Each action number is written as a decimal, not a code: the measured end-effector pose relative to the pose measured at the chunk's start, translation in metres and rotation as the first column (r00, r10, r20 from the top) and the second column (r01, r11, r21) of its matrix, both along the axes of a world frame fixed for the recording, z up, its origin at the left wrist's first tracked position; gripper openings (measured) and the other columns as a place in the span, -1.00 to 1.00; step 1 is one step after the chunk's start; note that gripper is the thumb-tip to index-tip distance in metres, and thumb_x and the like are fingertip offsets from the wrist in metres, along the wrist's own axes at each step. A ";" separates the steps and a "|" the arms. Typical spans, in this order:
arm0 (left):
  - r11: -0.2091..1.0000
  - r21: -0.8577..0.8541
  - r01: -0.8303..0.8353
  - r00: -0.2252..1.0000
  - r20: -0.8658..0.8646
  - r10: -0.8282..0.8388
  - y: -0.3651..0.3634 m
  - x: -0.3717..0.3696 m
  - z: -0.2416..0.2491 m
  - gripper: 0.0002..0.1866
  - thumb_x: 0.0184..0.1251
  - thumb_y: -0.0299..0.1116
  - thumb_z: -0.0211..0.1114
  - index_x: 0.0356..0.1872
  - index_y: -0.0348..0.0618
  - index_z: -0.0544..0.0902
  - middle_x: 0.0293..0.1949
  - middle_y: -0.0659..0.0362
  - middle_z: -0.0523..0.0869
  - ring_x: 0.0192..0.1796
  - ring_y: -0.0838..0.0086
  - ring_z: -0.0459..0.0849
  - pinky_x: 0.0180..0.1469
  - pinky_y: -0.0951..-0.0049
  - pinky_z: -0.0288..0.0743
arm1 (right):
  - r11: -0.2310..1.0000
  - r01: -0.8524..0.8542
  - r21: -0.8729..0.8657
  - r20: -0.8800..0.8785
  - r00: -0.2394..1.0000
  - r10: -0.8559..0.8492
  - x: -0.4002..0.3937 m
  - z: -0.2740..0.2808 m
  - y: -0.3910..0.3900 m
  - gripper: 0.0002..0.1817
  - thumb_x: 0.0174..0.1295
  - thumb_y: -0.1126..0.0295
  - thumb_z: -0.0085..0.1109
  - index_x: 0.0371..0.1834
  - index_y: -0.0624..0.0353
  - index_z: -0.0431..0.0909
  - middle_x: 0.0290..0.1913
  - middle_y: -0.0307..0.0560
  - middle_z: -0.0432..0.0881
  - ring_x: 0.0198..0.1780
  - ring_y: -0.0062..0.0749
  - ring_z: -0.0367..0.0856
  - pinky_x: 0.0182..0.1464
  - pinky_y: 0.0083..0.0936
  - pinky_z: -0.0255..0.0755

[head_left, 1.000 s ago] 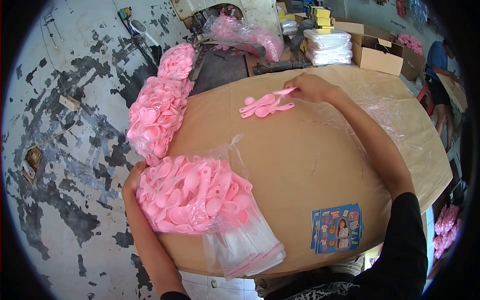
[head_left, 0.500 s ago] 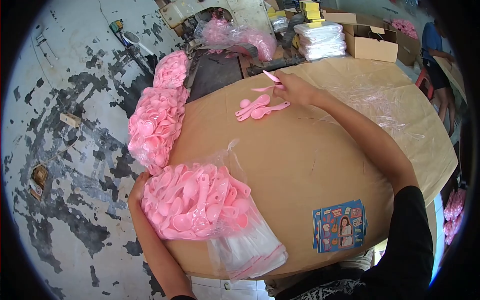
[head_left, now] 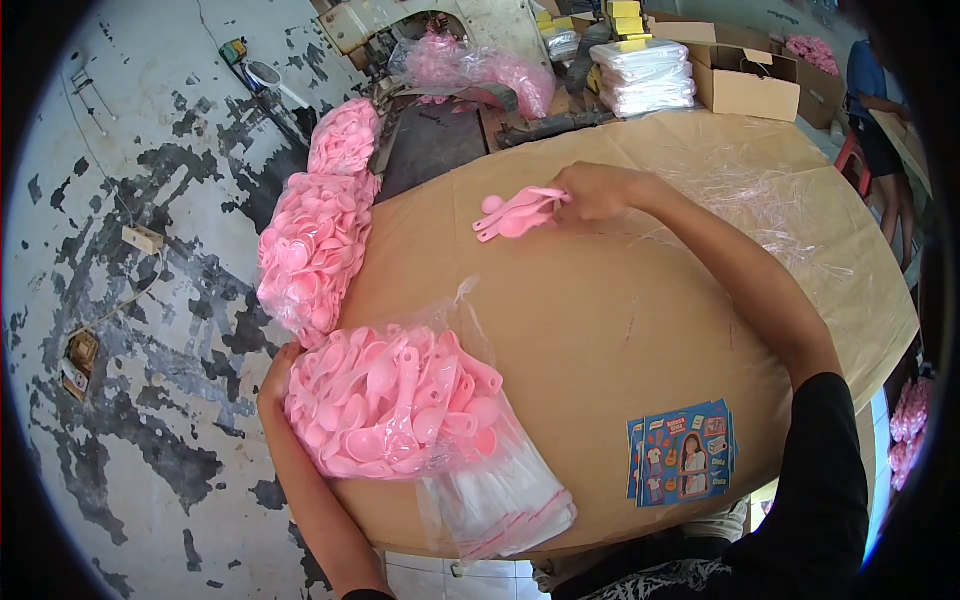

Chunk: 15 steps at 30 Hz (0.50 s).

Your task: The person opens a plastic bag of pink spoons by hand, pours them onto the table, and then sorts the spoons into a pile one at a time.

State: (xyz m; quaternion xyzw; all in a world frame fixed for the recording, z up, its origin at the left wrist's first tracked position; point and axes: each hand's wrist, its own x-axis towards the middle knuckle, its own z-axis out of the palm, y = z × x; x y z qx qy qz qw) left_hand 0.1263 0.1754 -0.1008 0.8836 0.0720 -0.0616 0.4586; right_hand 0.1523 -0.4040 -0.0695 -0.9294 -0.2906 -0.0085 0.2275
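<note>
Fingers (head_left: 567, 182) of the right hand (head_left: 600, 191) are drawn narrow on the handle ends of pink spoons (head_left: 518, 220) toward the far side of the brown-covered tabletop (head_left: 600, 320); how many they grip cannot be told. These spoons are one plain pink, smooth and slightly glossy, with rounded bowls and slim handles, at least one pierced near its tip. They overlap in one small group, which hides the exact count; a single round shape shows at its upper left. The left hand (head_left: 279, 377) rests against the left side of one large clear bag (head_left: 455, 318) packed with more such spoons, too many and too tangled to count; its fingertips are behind the bag, so whether they grip it cannot be told. Two more filled bags, a nearer one (head_left: 312, 250) and a farther one (head_left: 345, 138), stand in a row along the tabletop's left edge. One pile of flat clear sleeves (head_left: 515, 505) lies partly under the large bag, and one overlapping stack of blue printed cards (head_left: 688, 455) sits near the right forearm, its number unclear. Beyond the far edge are a stack of clear packets (head_left: 645, 80) and an open carton (head_left: 750, 92).
</note>
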 end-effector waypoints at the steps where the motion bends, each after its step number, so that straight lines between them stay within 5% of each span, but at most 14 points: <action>1: 1.000 -0.001 -0.001 1.000 0.000 0.001 0.000 0.000 0.000 -0.41 0.56 0.05 -0.08 0.15 -0.37 0.50 0.05 0.06 0.62 0.02 0.40 0.59 0.12 0.41 0.47 | 0.999 -0.009 0.038 0.024 1.000 0.008 0.002 0.000 0.001 -0.61 0.24 0.17 0.29 -0.05 0.27 0.67 -0.19 0.18 0.71 -0.14 -0.11 0.68 -0.02 -0.29 0.49; 4: 1.000 -0.011 -0.006 1.000 -0.003 0.006 0.001 0.000 0.000 -0.42 0.56 0.03 -0.08 0.15 -0.37 0.50 0.06 0.07 0.62 0.03 0.40 0.59 0.13 0.41 0.46 | 0.965 0.198 0.173 0.068 0.975 -0.212 -0.002 0.007 0.017 -0.60 0.21 0.14 0.32 -0.08 0.25 0.69 -0.30 0.16 0.71 -0.27 -0.15 0.67 -0.14 -0.30 0.49; 10: 0.999 -0.029 -0.018 1.000 -0.005 0.018 0.003 0.002 0.001 -0.45 0.57 -0.01 -0.09 0.16 -0.36 0.51 0.08 0.08 0.61 0.05 0.41 0.58 0.15 0.41 0.45 | 0.937 0.316 0.152 0.080 0.941 -0.330 -0.010 0.022 0.022 -0.56 0.20 0.05 0.32 -0.14 0.26 0.70 -0.48 0.07 0.66 -0.43 -0.23 0.62 -0.28 -0.26 0.44; 13: 0.999 -0.038 -0.023 1.000 -0.005 0.022 0.004 0.002 0.000 -0.47 0.57 -0.03 -0.09 0.16 -0.36 0.52 0.09 0.08 0.61 0.06 0.41 0.57 0.16 0.41 0.44 | 0.908 0.342 0.243 0.132 0.916 -0.380 -0.005 0.024 0.008 -0.49 0.17 -0.04 0.26 -0.23 0.29 0.69 -0.40 0.18 0.68 -0.35 -0.02 0.69 -0.21 -0.23 0.50; 15: 0.999 -0.043 -0.026 1.000 -0.005 0.026 0.005 0.001 0.000 -0.48 0.57 -0.05 -0.09 0.16 -0.35 0.52 0.09 0.08 0.60 0.07 0.41 0.57 0.16 0.41 0.43 | 0.872 0.408 0.271 0.147 0.878 -0.456 0.003 0.028 -0.003 -0.55 0.21 0.02 0.27 -0.19 0.26 0.69 -0.48 0.05 0.64 -0.41 -0.27 0.60 -0.28 -0.31 0.44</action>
